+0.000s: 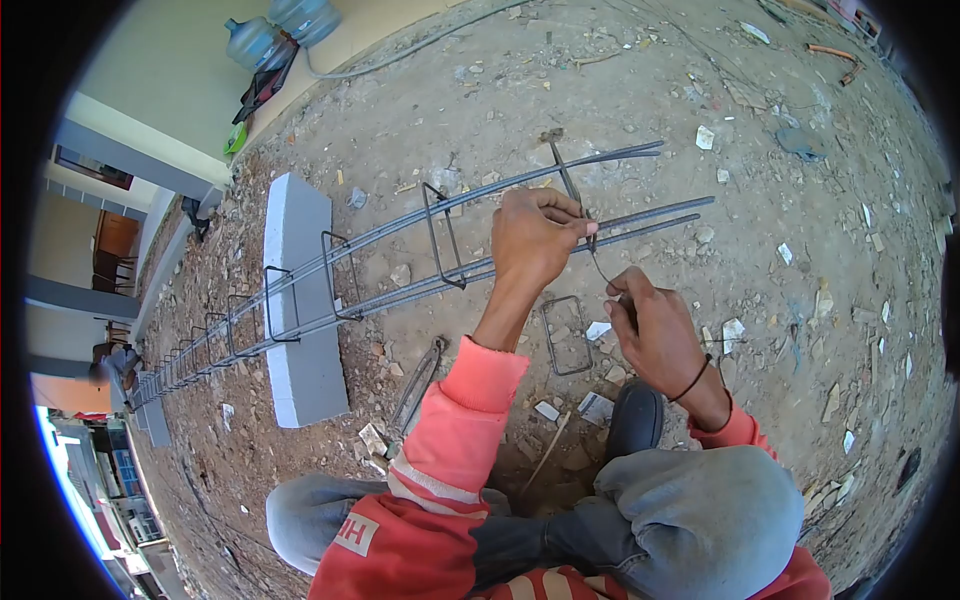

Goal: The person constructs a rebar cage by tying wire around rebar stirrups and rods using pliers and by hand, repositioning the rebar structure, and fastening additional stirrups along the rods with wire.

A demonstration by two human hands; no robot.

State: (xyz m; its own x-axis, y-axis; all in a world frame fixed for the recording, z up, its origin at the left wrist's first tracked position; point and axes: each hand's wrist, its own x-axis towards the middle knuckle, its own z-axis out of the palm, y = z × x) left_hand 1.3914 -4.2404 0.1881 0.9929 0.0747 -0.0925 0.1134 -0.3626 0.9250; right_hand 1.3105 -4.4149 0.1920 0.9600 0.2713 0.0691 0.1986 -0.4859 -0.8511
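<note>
A long rebar cage (pixel 400 222) runs across the view, with rectangular stirrups (pixel 440 235) spaced along its bars. My left hand (pixel 537 232) is closed at the cage's near end. Its thumb and fingertips pinch the end stirrup (pixel 567 172) where it crosses the lower bars; the exact grip is partly hidden. From that crossing a thin tie wire (pixel 600 268) runs down to my right hand (pixel 655 335). The right fingers are curled closed on the wire's end, just below the bars. A loose stirrup (pixel 568 335) lies on the ground between my forearms.
A pale block (pixel 300 300) supports the cage; another block (pixel 152 422) is at its far end. More loose stirrups (pixel 418 385) lie near my left sleeve. Broken tile pieces (pixel 733 333) litter the dirt. Blue water jugs (pixel 258 45) stand by the wall.
</note>
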